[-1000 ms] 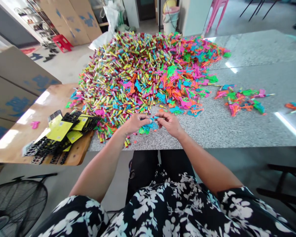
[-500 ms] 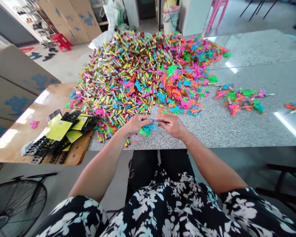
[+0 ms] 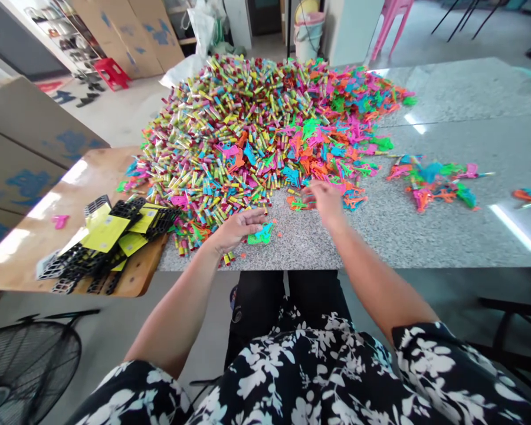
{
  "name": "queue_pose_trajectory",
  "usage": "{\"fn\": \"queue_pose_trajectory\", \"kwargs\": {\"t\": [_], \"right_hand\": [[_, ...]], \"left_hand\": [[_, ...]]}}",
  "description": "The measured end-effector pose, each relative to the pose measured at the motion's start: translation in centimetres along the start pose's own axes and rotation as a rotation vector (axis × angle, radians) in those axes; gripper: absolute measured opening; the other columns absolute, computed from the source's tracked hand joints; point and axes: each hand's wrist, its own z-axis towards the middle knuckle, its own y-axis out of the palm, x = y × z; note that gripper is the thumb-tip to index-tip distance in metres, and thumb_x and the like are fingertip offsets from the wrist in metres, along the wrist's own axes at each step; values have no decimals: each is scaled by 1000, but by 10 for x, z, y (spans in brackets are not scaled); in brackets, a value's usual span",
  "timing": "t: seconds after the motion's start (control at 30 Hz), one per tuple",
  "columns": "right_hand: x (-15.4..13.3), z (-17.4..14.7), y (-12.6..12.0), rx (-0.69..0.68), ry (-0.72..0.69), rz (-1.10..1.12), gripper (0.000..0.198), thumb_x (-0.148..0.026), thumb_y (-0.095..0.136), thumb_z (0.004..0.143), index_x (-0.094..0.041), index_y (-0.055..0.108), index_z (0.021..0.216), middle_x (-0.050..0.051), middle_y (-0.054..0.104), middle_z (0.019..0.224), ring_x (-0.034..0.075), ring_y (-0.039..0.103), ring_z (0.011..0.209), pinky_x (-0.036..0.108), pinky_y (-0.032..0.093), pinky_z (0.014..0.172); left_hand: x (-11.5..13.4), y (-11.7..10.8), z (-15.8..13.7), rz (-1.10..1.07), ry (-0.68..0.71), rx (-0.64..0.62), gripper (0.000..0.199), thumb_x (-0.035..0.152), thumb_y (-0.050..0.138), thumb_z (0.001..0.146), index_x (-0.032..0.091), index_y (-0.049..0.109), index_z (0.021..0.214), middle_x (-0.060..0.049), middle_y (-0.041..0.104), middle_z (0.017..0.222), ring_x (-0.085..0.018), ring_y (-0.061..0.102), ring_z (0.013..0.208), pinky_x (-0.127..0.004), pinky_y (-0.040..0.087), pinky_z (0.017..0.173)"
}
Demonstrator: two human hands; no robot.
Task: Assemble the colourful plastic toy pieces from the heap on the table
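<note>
My left hand (image 3: 239, 229) is by the table edge, palm turned inward and fingers apart, with nothing in its grasp. Beside its fingertips lies a green plastic toy gun (image 3: 259, 237) with a bit of blue against it. My right hand (image 3: 326, 203), slightly blurred, has its fingers stretched out over the near edge of a heap of coloured toy guns (image 3: 310, 153). Left of that heap rises a big pile of small yellow, red and blue tubes (image 3: 212, 130). A blurred blue piece (image 3: 430, 171) shows over a smaller group of toy guns (image 3: 442, 192) at the right.
Black plastic racks with yellow cards (image 3: 106, 233) lie stacked on the wooden board (image 3: 128, 283) at left, near a pink piece (image 3: 60, 221). The speckled stone table (image 3: 380, 236) extends right. A fan (image 3: 30, 366) stands below at left; cardboard boxes (image 3: 26, 147) stand beyond.
My hands have come apart from a blue piece they were pinching together. The right hand moved up and right to the heap; a blurred blue piece now appears over the right-hand group.
</note>
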Motion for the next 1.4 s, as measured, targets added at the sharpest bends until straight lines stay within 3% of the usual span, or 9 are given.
{"fn": "queue_pose_trajectory", "kwargs": {"t": [0.13, 0.23, 0.37, 0.5, 0.63, 0.77, 1.0, 1.2, 1.4], "right_hand": [[-3, -5, 69, -371, -82, -642, 23, -29, 62, 100, -17, 80, 108, 13, 82, 110, 26, 78, 105, 36, 60, 96], [-13, -5, 108, -421, -104, -959, 27, -31, 65, 100, -15, 80, 116, 20, 79, 125, 33, 73, 123, 39, 55, 104], [-20, 4, 130, -413, -29, -1027, 39, -25, 65, 97, -7, 74, 131, 29, 74, 134, 38, 72, 126, 42, 56, 101], [-18, 4, 119, -389, 26, -847, 22, -26, 70, 94, -12, 78, 109, 23, 80, 115, 36, 76, 116, 39, 57, 96], [-8, -28, 95, -352, 147, -232, 10, -30, 63, 94, -20, 64, 92, 7, 77, 84, 22, 73, 68, 32, 59, 65], [-1, -69, 87, -285, 206, 224, 16, -32, 65, 89, -26, 52, 97, -4, 67, 69, 17, 63, 53, 28, 54, 49], [-7, -79, 74, -213, 111, 422, 29, -33, 71, 83, -28, 48, 99, -7, 68, 72, 14, 62, 54, 25, 55, 50], [-4, -86, 55, -383, 107, 503, 31, -41, 75, 83, -25, 60, 105, -2, 76, 83, 14, 64, 58, 26, 56, 51], [-5, -93, 51, -417, 67, 493, 37, -49, 79, 86, -25, 68, 112, -1, 76, 89, 13, 64, 62, 26, 57, 54]], "left_hand": [[-4, -1, -4, -78, -10, 63, 74, 17, 93, 76, 18, 69, 146, -13, 78, 125, -22, 76, 104, -29, 59, 83], [-6, -3, -6, -125, -43, 128, 67, 13, 92, 74, 16, 73, 139, -9, 80, 108, -17, 74, 83, -25, 57, 70], [-9, -5, -3, -283, -74, 167, 50, 9, 86, 72, 12, 77, 121, -6, 79, 88, -16, 73, 72, -26, 60, 68], [-11, -5, 2, -423, -59, 176, 29, 5, 79, 68, 13, 75, 96, -6, 78, 85, -16, 72, 70, -26, 62, 68], [-10, 4, 6, -551, -55, 186, 27, 3, 78, 65, 15, 71, 88, -3, 75, 79, -13, 68, 64, -24, 59, 60], [-8, 23, 11, -585, -27, 201, 26, 7, 80, 70, 16, 71, 92, -4, 78, 86, -16, 73, 73, -27, 63, 69], [-1, 42, 14, -520, 74, 299, 34, 13, 89, 74, 18, 69, 101, -2, 79, 91, -15, 77, 79, -29, 64, 79], [6, 47, 13, -467, 149, 334, 38, 19, 92, 75, 21, 67, 104, 0, 80, 94, -15, 77, 83, -27, 64, 79], [11, 54, 13, -434, 168, 321, 44, 21, 94, 73, 21, 64, 106, -1, 79, 96, -18, 78, 94, -30, 63, 85]]}}
